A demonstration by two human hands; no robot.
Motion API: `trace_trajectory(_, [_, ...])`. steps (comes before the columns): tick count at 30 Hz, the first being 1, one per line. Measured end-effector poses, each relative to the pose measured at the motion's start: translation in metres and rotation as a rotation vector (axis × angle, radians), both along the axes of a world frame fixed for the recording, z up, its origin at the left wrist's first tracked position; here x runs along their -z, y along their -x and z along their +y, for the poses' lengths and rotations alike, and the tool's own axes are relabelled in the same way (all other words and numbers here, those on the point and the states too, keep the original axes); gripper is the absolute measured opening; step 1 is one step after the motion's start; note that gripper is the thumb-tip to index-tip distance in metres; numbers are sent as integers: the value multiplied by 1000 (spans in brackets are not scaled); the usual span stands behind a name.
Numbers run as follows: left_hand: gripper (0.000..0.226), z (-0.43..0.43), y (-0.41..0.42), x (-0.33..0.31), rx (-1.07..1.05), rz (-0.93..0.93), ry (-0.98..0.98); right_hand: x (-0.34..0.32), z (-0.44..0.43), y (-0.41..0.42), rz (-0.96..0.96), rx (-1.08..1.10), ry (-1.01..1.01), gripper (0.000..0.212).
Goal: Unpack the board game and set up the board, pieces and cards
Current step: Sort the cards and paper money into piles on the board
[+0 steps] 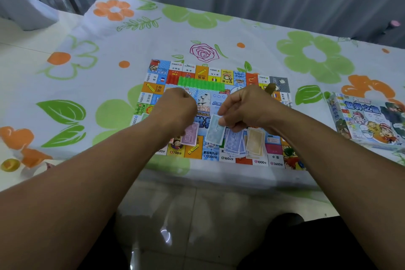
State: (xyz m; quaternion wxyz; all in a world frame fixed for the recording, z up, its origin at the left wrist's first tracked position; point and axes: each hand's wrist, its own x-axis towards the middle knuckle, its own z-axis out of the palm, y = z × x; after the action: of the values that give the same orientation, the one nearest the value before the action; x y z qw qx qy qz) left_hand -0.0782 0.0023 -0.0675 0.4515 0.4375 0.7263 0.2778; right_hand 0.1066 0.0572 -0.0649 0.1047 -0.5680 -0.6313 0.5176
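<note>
A flimsy blue note (215, 132) is pinched at its 12 o'clock edge by the right hand (245, 109); the left hand (175, 107) is curled, its hold unclear.

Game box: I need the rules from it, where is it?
In the head view, the game box lies on the flowered tablecloth at the right edge, right of the board and the right hand.
</note>
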Motion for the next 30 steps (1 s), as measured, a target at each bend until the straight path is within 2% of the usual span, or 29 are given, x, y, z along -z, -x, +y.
trace_trajectory(3, [16, -3, 5, 3, 73, 145, -38, 9, -1, 4, -47, -46, -22, 16])
trace_trajectory(9, [22, -31, -23, 15, 568, 620, -103, 18, 0, 8, -101, -91, -79, 13])
trace_trajectory(14, [31, -42, -37, 27, 792, 872, -230, 24, 0, 13, -134, -126, -136, 12])
trace_trajectory(19, [32, -45, -37, 25, 869, 946, -269, 32, 2, 15, -170, -155, -192, 11])
trace_trajectory(30, [32, -44, -40, 24, 878, 991, -215, 38, -1, 24, -368, -275, -307, 6])
